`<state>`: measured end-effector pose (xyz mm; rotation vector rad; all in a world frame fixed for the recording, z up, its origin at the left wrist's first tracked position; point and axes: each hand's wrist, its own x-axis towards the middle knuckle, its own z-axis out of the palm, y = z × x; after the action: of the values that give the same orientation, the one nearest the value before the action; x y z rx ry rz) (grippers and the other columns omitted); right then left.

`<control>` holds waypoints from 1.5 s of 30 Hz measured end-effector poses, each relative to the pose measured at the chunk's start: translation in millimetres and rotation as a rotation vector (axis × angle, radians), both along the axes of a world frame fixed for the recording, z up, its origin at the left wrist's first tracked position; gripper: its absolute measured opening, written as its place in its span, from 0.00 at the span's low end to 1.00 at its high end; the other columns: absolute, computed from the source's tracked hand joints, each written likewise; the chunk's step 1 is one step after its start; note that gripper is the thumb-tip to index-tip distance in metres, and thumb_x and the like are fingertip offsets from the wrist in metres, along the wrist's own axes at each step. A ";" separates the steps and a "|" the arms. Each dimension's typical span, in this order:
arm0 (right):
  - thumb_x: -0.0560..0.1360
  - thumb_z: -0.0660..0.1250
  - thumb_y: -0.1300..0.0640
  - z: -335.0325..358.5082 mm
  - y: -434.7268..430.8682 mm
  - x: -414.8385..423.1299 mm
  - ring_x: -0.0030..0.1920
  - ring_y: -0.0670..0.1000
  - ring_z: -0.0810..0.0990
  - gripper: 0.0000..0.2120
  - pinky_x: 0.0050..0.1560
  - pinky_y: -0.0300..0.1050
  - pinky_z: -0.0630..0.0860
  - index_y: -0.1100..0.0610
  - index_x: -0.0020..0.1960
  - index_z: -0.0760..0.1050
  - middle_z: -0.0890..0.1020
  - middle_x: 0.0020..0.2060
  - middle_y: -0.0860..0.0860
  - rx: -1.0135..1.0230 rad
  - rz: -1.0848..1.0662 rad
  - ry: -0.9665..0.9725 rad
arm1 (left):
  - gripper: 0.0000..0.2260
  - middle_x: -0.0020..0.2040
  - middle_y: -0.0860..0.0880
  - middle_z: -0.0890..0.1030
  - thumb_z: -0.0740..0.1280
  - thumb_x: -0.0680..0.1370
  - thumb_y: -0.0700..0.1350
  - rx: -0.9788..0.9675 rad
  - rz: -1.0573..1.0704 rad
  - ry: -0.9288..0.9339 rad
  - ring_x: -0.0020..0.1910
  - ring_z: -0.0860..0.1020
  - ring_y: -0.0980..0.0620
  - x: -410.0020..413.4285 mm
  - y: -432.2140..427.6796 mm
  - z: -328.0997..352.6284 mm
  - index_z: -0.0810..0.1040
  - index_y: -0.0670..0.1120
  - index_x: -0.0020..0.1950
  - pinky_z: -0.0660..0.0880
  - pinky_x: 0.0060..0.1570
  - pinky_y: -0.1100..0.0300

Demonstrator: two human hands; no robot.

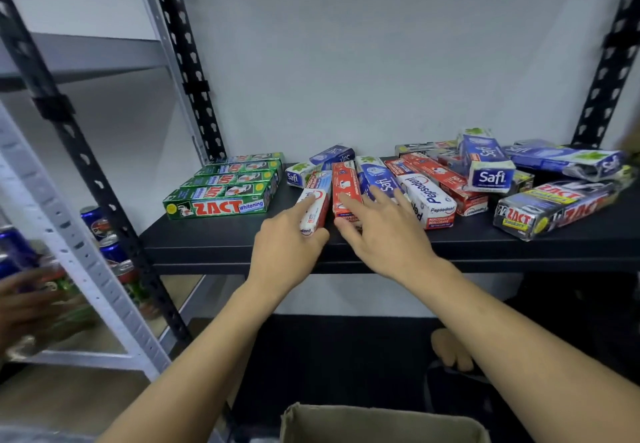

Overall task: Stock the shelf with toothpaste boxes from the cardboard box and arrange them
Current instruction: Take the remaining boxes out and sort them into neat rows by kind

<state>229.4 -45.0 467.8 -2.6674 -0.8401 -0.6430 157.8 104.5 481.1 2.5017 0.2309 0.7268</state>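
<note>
Toothpaste boxes lie on a black shelf (242, 235). At its left, several green Zact boxes (221, 197) stand in a neat row. My left hand (287, 245) grips a white and red Pepsodent box (317, 205), index finger along its top, thumb under its near end. My right hand (377, 231) rests with straight fingers on a red box (344, 183) beside it, also reaching a blue Safi box (379, 179). A loose heap of Safi, Pepsodent and dark Zact boxes (547, 210) fills the right side. The cardboard box (381, 422) shows at the bottom edge.
Black perforated uprights (187, 62) frame the shelf. A grey rack (79, 235) to the left holds drink cans (114, 252), with another person's blurred hand (24, 304) there. A lower black shelf (329, 356) lies below. The bare front strip of the shelf runs between the green Zact boxes and the heap.
</note>
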 end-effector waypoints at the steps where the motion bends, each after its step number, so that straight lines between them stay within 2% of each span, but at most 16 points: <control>1: 0.81 0.50 0.39 -1.2 0.6 -3.0 0.75 0.56 0.62 0.26 0.76 0.58 0.52 0.47 0.76 0.63 0.76 0.68 0.53 0.014 -0.011 -0.003 | 0.27 0.58 0.47 0.82 0.67 0.75 0.49 0.002 0.004 -0.014 0.48 0.79 0.49 -5.7 0.4 -1.3 0.70 0.55 0.75 0.73 0.43 0.59; 6: 0.79 0.57 0.40 -2.5 -1.1 -27.7 0.70 0.53 0.68 0.23 0.73 0.57 0.57 0.49 0.70 0.71 0.80 0.61 0.52 0.037 -0.015 -0.054 | 0.26 0.56 0.50 0.83 0.68 0.74 0.50 0.001 0.028 -0.060 0.43 0.78 0.52 -29.6 0.4 -8.5 0.72 0.56 0.73 0.72 0.38 0.61; 9: 0.75 0.60 0.36 -4.1 -0.5 -45.8 0.58 0.53 0.78 0.24 0.61 0.56 0.69 0.50 0.62 0.76 0.83 0.52 0.49 0.095 -0.048 -0.102 | 0.26 0.58 0.52 0.83 0.69 0.73 0.52 0.007 0.041 -0.084 0.47 0.80 0.52 -38.3 -2.4 -10.7 0.73 0.56 0.72 0.73 0.41 0.59; 11: 0.73 0.62 0.34 -1.5 3.4 -52.1 0.49 0.54 0.81 0.24 0.51 0.52 0.72 0.52 0.57 0.74 0.83 0.45 0.49 0.115 -0.109 -0.136 | 0.26 0.59 0.53 0.82 0.69 0.73 0.53 0.037 0.056 -0.116 0.51 0.80 0.52 -40.0 -4.9 -11.5 0.74 0.55 0.72 0.75 0.44 0.58; 14: 0.73 0.65 0.36 4.1 12.5 -53.0 0.50 0.58 0.78 0.26 0.43 0.50 0.71 0.55 0.60 0.69 0.83 0.46 0.52 0.128 -0.176 -0.102 | 0.24 0.59 0.52 0.82 0.69 0.75 0.53 0.100 0.060 -0.149 0.52 0.80 0.51 -37.2 -8.6 -11.0 0.74 0.53 0.71 0.73 0.44 0.58; 17: 0.74 0.65 0.42 8.5 18.8 -49.6 0.53 0.59 0.77 0.22 0.38 0.46 0.69 0.53 0.63 0.71 0.82 0.46 0.55 0.152 -0.167 -0.011 | 0.24 0.59 0.50 0.82 0.70 0.75 0.48 0.032 0.031 -0.149 0.52 0.80 0.50 -33.5 -9.2 -10.3 0.75 0.50 0.71 0.74 0.45 0.58; 20: 0.74 0.64 0.48 25.6 12.9 -45.0 0.53 0.62 0.78 0.18 0.42 0.49 0.74 0.53 0.61 0.76 0.82 0.48 0.58 0.326 -0.151 0.115 | 0.23 0.59 0.49 0.83 0.70 0.75 0.45 -0.082 0.025 -0.187 0.51 0.81 0.52 -33.4 -6.5 -9.2 0.76 0.50 0.70 0.77 0.49 0.58; 24: 0.74 0.66 0.47 41.7 -7.6 -38.4 0.59 0.58 0.78 0.21 0.55 0.49 0.77 0.53 0.66 0.78 0.83 0.55 0.55 0.542 -0.105 0.135 | 0.19 0.60 0.51 0.83 0.72 0.76 0.46 -0.185 0.018 -0.289 0.56 0.80 0.56 -35.9 -7.6 -1.7 0.79 0.50 0.67 0.74 0.55 0.67; 28: 0.73 0.67 0.52 51.1 -32.0 -38.7 0.42 0.49 0.81 0.15 0.39 0.34 0.72 0.54 0.58 0.82 0.83 0.38 0.48 0.656 -0.014 0.061 | 0.17 0.58 0.55 0.83 0.72 0.76 0.46 -0.223 -0.015 -0.420 0.54 0.80 0.58 -33.2 -21.5 14.2 0.80 0.50 0.65 0.67 0.48 0.81; 29: 0.73 0.67 0.52 55.0 -36.1 -41.1 0.38 0.47 0.81 0.14 0.38 0.35 0.72 0.53 0.57 0.82 0.83 0.36 0.48 0.677 0.002 0.032 | 0.17 0.58 0.54 0.82 0.72 0.76 0.46 -0.234 -0.028 -0.453 0.54 0.80 0.59 -32.5 -24.8 19.5 0.80 0.49 0.65 0.67 0.48 0.81; 32: 0.74 0.68 0.54 68.2 -59.0 -43.7 0.30 0.45 0.77 0.13 0.38 0.43 0.76 0.54 0.58 0.82 0.85 0.36 0.50 0.757 0.028 -0.037 | 0.16 0.56 0.55 0.83 0.72 0.76 0.44 -0.237 -0.085 -0.530 0.49 0.79 0.63 -22.5 -45.8 36.4 0.81 0.48 0.64 0.69 0.46 0.79; 35: 0.74 0.68 0.52 78.9 -88.6 -36.1 0.31 0.49 0.78 0.16 0.43 0.45 0.77 0.48 0.61 0.81 0.85 0.35 0.50 0.786 -0.011 -0.112 | 0.15 0.53 0.59 0.80 0.72 0.76 0.42 -0.249 -0.144 -0.569 0.46 0.77 0.71 -4.8 -71.4 49.3 0.81 0.47 0.63 0.69 0.46 0.79; 37: 0.74 0.68 0.52 82.3 -110.8 -26.7 0.35 0.49 0.80 0.16 0.49 0.38 0.74 0.48 0.61 0.81 0.85 0.35 0.47 0.783 -0.045 -0.131 | 0.15 0.52 0.59 0.81 0.72 0.76 0.43 -0.282 -0.177 -0.564 0.46 0.79 0.68 10.5 -89.7 53.0 0.82 0.47 0.62 0.72 0.49 0.76; 40: 0.75 0.68 0.54 79.3 -142.5 -15.7 0.30 0.47 0.76 0.16 0.46 0.29 0.69 0.49 0.62 0.81 0.78 0.28 0.40 0.799 -0.121 -0.140 | 0.15 0.54 0.56 0.84 0.72 0.76 0.47 -0.417 -0.227 -0.461 0.50 0.81 0.62 33.6 -117.4 53.0 0.82 0.49 0.62 0.79 0.54 0.61; 42: 0.75 0.67 0.54 73.4 -161.9 -8.2 0.34 0.50 0.76 0.16 0.46 0.22 0.65 0.49 0.62 0.81 0.79 0.31 0.42 0.800 -0.178 -0.140 | 0.16 0.53 0.55 0.84 0.72 0.76 0.49 -0.443 -0.216 -0.406 0.49 0.82 0.59 48.1 -133.4 50.1 0.82 0.48 0.63 0.79 0.53 0.57; 45: 0.76 0.66 0.54 63.9 -187.2 4.3 0.42 0.48 0.73 0.17 0.52 0.37 0.70 0.50 0.63 0.80 0.84 0.40 0.50 0.802 -0.271 -0.122 | 0.17 0.56 0.50 0.84 0.71 0.77 0.45 -0.457 -0.184 -0.343 0.51 0.82 0.53 62.7 -158.5 46.9 0.80 0.46 0.65 0.79 0.54 0.54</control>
<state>233.7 -232.3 531.7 -2.0168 -0.1603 -0.9631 220.5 -54.1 528.0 1.9052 0.0347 0.8957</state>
